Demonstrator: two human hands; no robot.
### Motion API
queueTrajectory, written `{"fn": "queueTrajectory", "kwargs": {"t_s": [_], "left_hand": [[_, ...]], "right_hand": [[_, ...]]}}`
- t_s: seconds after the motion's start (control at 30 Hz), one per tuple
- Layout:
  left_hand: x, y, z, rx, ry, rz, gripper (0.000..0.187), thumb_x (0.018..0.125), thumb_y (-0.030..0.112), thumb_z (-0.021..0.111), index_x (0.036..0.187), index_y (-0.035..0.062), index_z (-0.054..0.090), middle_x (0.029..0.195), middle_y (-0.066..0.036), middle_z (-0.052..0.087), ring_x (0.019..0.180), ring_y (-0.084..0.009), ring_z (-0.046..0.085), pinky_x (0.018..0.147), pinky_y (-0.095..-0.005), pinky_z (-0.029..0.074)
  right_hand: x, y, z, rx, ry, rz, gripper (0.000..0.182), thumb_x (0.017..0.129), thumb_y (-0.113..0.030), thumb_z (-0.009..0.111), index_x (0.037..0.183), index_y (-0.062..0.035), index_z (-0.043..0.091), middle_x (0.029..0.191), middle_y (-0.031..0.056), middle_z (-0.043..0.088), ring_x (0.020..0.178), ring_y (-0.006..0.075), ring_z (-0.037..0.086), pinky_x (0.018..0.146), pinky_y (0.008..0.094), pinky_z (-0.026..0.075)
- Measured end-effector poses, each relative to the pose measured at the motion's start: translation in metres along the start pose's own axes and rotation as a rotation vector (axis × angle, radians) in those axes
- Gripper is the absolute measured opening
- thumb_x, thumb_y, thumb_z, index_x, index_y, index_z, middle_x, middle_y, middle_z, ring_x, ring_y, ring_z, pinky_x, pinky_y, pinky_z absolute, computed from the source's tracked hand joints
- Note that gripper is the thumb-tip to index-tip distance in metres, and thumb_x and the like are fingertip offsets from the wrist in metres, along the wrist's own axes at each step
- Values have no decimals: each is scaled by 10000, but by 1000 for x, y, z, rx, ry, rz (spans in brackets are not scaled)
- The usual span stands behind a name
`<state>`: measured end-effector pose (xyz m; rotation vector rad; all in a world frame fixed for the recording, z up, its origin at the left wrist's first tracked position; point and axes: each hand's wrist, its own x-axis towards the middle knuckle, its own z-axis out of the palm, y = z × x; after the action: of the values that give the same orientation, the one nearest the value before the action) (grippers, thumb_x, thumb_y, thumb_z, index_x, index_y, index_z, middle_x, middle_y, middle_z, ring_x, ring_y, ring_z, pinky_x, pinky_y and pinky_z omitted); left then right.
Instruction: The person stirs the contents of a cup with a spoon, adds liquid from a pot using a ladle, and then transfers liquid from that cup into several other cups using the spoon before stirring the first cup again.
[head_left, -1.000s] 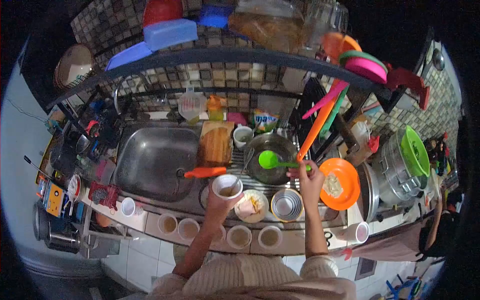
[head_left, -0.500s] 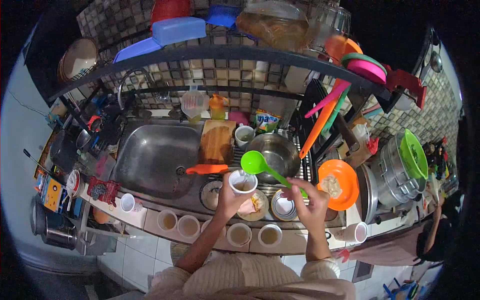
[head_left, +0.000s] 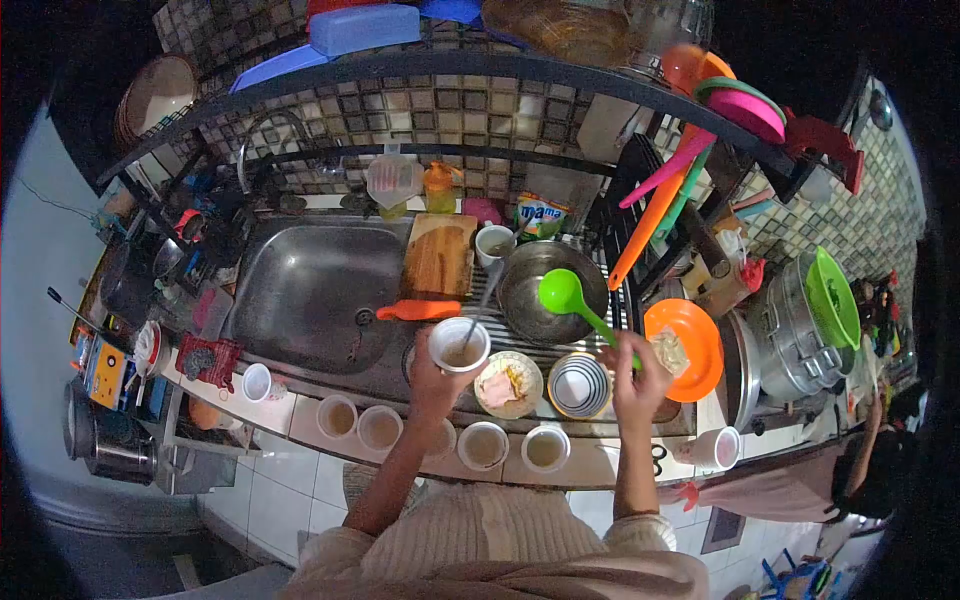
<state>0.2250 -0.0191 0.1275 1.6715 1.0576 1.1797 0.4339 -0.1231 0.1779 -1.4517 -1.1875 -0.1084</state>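
While the L hand (head_left: 433,388) grips a smooth white cup (head_left: 459,346) by its side, the R hand (head_left: 641,380) is closed on the slim handle of a glossy green ladle (head_left: 563,291).

Cup: round, thick rim, murky contents, thin metal utensil (head_left: 484,300) leaning out. Pos.: just beyond the front edge of the steel sink (head_left: 310,300), near the orange-handled knife (head_left: 420,310).

Ladle: deep round scoop, pos. over the metal bowl (head_left: 520,305), i.e. a wide, dull-sheen vessel on ribbed metal.

Adj. items: grained wooden board (head_left: 440,255), rect.; patterned dish (head_left: 508,384) w/ pale, soft-looking food; nested round tins (head_left: 579,386), concentric rims; flat orange plate (head_left: 700,350) w/ off-white pieces.

Counter edge, tiled: round white tubs incl. one (head_left: 484,446) w/ brownish contents & one (head_left: 546,450) beside it.
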Motion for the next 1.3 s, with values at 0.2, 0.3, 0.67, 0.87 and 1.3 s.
{"fn": "queueTrajectory", "kwargs": {"t_s": [0.2, 0.3, 0.67, 0.87, 1.3], "left_hand": [[-8, -2, -24, -25, 2, -58, 640, 594, 110, 777, 1081, 32, 369, 1017, -104, 483, 946, -197, 510, 826, -317, 412], [-14, 7, -32, -17, -6, -101, 638, 600, 115, 774, 1083, 29, 367, 1019, -106, 490, 950, -197, 512, 827, -318, 413], [-19, 14, -28, 59, -18, -135, 648, 597, 126, 777, 1095, 25, 375, 1038, -115, 515, 956, -199, 523, 834, -324, 414], [-18, 4, -24, 61, -52, -108, 656, 584, 149, 788, 1089, 22, 388, 1019, -125, 537, 949, -220, 540, 822, -331, 423], [-12, -2, 0, -22, -87, -59, 626, 578, 136, 790, 1066, 32, 412, 994, -110, 531, 931, -214, 534, 822, -342, 418]], "right_hand": [[-5, 60, 36, -299, -178, -118, 113, 803, -87, 560, 886, -19, 597, 646, 163, 599, 515, 253, 595, 471, 322, 458], [-8, 65, 44, -309, -230, -99, 107, 809, -106, 556, 872, -27, 593, 616, 163, 579, 503, 273, 581, 459, 347, 448], [-2, 54, 41, 52, -163, 295, 184, 863, -161, 512, 852, 12, 575, 622, 121, 616, 529, 158, 616, 478, 252, 478], [5, 37, 30, 191, -97, 385, 222, 882, -176, 497, 857, 34, 564, 647, 114, 613, 554, 137, 607, 482, 225, 475], [2, -35, 5, 241, -81, 122, 117, 838, -49, 517, 788, 38, 577, 654, 93, 619, 537, 140, 605, 494, 223, 474]]}}
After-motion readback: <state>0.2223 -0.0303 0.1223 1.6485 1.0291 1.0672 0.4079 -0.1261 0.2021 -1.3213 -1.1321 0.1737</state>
